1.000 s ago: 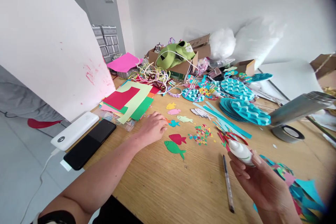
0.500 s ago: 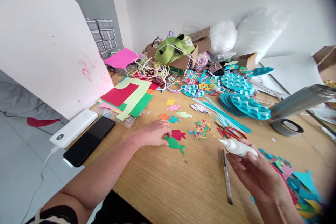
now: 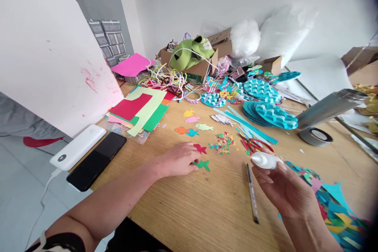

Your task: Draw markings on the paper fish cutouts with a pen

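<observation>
My left hand (image 3: 184,159) lies low on the table, fingers curled down over the front of a green paper fish (image 3: 204,165); its fingertips are partly hidden. A red paper fish (image 3: 201,149) shows its tail just beyond that hand. Off the table, my right hand (image 3: 288,187) grips a white glue bottle (image 3: 267,160), nozzle pointing left. Further back lie yellow (image 3: 188,113), pink (image 3: 192,119), orange (image 3: 181,130), blue (image 3: 192,132) and pale green (image 3: 204,127) paper fish. Small coloured paper bits (image 3: 223,142) are heaped between my hands.
A pen (image 3: 252,195) and red-handled scissors (image 3: 256,145) lie near my right hand. Blue paper plates (image 3: 276,115), a metal flask (image 3: 330,108) and its lid (image 3: 315,137) stand right. Coloured sheets (image 3: 138,108), a phone (image 3: 97,161) and a white power bank (image 3: 78,147) are left.
My left hand has shifted slightly right over the green fish, covering more of it and the red one. The glue bottle's nozzle now points more towards me. The view has turned a little right.
</observation>
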### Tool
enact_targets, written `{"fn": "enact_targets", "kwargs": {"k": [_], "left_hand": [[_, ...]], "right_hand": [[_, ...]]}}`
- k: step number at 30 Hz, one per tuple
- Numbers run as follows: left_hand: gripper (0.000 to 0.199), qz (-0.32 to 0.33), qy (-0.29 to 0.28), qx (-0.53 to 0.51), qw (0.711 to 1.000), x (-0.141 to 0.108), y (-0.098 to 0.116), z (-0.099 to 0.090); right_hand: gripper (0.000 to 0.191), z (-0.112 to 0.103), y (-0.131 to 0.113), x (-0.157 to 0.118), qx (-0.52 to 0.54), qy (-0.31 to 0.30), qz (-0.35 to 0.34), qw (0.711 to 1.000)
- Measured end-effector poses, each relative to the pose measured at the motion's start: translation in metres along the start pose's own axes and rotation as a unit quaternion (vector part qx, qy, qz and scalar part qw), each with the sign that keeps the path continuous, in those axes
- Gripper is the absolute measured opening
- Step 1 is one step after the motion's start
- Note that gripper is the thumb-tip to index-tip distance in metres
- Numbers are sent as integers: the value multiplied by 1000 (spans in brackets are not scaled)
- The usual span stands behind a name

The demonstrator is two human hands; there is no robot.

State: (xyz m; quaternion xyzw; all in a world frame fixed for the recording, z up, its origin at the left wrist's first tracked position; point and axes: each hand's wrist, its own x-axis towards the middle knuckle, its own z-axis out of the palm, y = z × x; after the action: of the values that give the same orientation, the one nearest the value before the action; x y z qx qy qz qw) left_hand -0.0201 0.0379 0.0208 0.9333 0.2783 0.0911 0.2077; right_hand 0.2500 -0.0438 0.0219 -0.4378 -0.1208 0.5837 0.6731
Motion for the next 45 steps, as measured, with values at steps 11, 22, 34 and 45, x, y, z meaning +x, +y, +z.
{"fn": "enact_targets", "kwargs": {"k": [11, 22, 34, 45], "left_hand": [[25, 69, -10, -8, 998, -8, -17, -15], [38, 79, -4, -24, 997, -10, -16, -10], [36, 70, -3, -136, 988, -10, -16, -23], [46, 61, -174, -539, 822, -30, -20, -60]], "right_hand": [[50, -3, 0, 1, -15, -12, -19, 1000], [48, -6, 1, 1, 5, -19, -15, 1000], [44, -9, 1, 2, -16, -21, -23, 999], [45, -1, -3, -3, -10, -24, -17, 1000]]}}
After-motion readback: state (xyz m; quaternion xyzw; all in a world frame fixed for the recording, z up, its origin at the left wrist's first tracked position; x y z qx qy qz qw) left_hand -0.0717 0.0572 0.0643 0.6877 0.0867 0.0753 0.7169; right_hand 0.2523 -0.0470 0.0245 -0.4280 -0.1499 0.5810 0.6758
